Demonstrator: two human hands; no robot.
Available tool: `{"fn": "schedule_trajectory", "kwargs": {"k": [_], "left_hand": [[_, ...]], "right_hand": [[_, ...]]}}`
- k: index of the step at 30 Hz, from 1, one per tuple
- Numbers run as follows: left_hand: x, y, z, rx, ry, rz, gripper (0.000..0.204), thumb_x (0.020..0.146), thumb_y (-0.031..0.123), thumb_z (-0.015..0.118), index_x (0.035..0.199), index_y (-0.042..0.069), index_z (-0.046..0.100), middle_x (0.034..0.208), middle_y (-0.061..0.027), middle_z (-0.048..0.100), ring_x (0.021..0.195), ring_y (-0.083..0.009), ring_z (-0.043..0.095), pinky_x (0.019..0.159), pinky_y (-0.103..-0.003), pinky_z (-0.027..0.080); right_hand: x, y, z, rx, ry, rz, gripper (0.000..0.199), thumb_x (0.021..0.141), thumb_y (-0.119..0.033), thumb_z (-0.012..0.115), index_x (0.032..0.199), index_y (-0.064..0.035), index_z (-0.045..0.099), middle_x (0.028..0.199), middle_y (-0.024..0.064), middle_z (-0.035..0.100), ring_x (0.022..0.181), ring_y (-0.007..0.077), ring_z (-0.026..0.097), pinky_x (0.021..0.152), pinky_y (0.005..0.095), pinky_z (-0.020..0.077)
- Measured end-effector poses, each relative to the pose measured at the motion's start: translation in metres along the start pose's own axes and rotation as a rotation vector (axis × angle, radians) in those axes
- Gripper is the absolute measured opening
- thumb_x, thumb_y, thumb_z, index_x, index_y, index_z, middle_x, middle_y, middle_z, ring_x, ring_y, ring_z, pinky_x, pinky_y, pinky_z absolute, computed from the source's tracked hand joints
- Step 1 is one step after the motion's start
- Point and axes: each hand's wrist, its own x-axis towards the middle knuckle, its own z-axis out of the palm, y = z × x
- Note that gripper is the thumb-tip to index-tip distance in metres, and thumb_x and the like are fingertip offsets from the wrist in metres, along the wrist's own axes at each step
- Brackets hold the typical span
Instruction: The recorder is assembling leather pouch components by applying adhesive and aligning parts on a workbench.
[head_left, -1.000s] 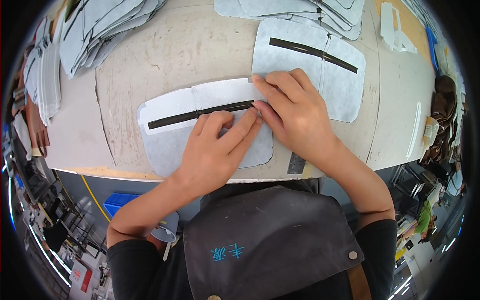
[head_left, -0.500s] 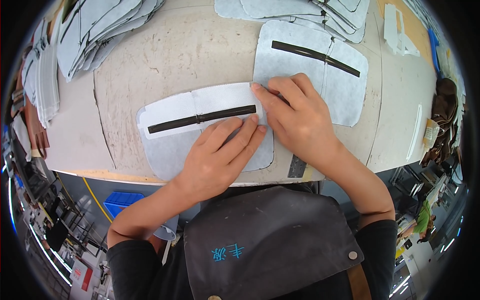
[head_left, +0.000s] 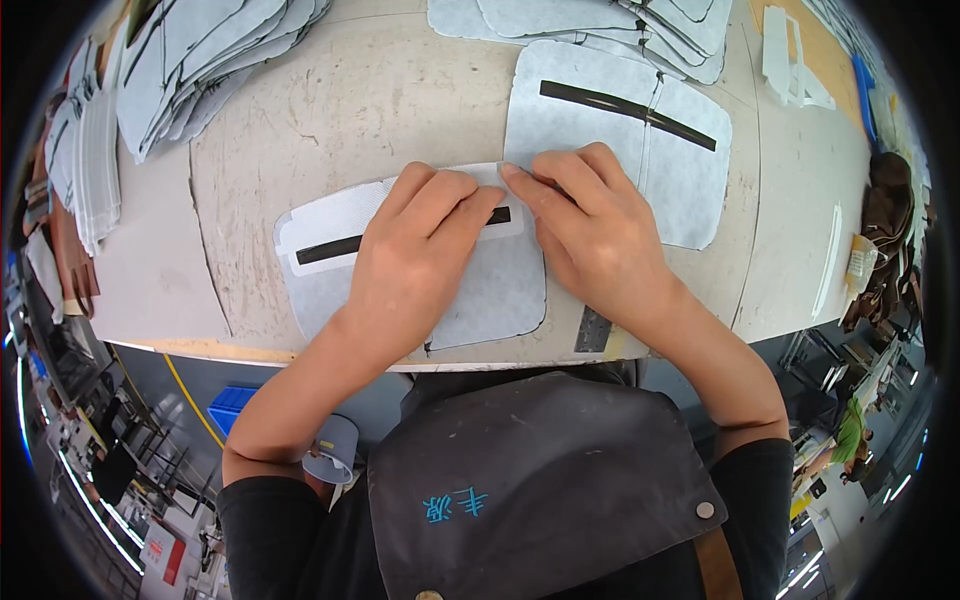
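while the left hand [head_left: 408,255] lies curled over the white textured strip [head_left: 335,214] and the right hand [head_left: 598,232] touches its corner — both grips indeterminable — edges require flush alignment.

Two turquoise characters [head_left: 455,505] stand out in neat stitching across a worker's dark apron [head_left: 560,450], directly below the left hand [head_left: 412,250]. Well below and to the left of that hand, a red-and-white panel [head_left: 165,553] bears small marks (too small and blurred to read).
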Motion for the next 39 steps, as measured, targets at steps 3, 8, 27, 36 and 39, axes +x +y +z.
{"fn": "schedule_trajectory", "kwargs": {"k": [3, 8, 27, 36, 39], "left_hand": [[0.000, -0.002, 0.000, -0.017, 0.003, 0.011, 0.035, 0.064, -0.008, 0.066, 0.099, -0.005, 0.066, 0.093, -0.0101, 0.058, 0.080, -0.0262, 0.054, 0.067, -0.035, 0.049], [0.000, -0.002, 0.000, -0.035, -0.001, 0.005, 0.034, 0.066, -0.011, 0.067, 0.099, -0.003, 0.066, 0.094, -0.0098, 0.059, 0.078, -0.0259, 0.053, 0.065, -0.034, 0.048], [-0.012, 0.001, -0.002, 0.014, -0.031, 0.019, 0.039, 0.067, -0.002, 0.065, 0.106, -0.001, 0.068, 0.098, -0.0089, 0.059, 0.088, -0.0265, 0.055, 0.074, -0.034, 0.049], [-0.026, 0.022, 0.000, 0.213, -0.153, 0.069, 0.046, 0.070, 0.001, 0.066, 0.116, -0.001, 0.068, 0.105, -0.0072, 0.055, 0.098, -0.0259, 0.051, 0.080, -0.034, 0.047], [-0.029, 0.023, -0.001, 0.223, -0.182, 0.076, 0.046, 0.075, 0.007, 0.061, 0.119, -0.006, 0.063, 0.116, -0.0093, 0.056, 0.104, -0.0263, 0.052, 0.083, -0.036, 0.048]], "right_hand": [[0.000, 0.000, 0.001, -0.005, 0.010, 0.001, 0.048, 0.060, 0.012, 0.066, 0.107, 0.0019, 0.069, 0.095, 0.0080, 0.057, 0.081, 0.0256, 0.054, 0.065, 0.0326, 0.0498], [0.000, 0.000, 0.002, -0.021, 0.006, 0.003, 0.047, 0.060, 0.012, 0.067, 0.106, 0.0015, 0.069, 0.095, 0.0073, 0.057, 0.082, 0.0251, 0.054, 0.064, 0.0324, 0.0501], [-0.001, 0.002, 0.003, -0.093, 0.025, -0.019, 0.035, 0.065, 0.001, 0.069, 0.100, 0.0001, 0.071, 0.096, 0.0036, 0.060, 0.083, 0.0227, 0.055, 0.068, 0.0309, 0.0532], [0.000, -0.001, -0.001, 0.005, 0.007, 0.014, 0.038, 0.069, 0.008, 0.070, 0.106, 0.0013, 0.069, 0.096, 0.0081, 0.058, 0.082, 0.0264, 0.054, 0.065, 0.0337, 0.0495], [0.000, -0.001, 0.000, -0.001, 0.005, 0.013, 0.037, 0.070, 0.007, 0.071, 0.106, 0.0008, 0.069, 0.096, 0.0081, 0.058, 0.082, 0.0264, 0.054, 0.066, 0.0336, 0.0495]]}}
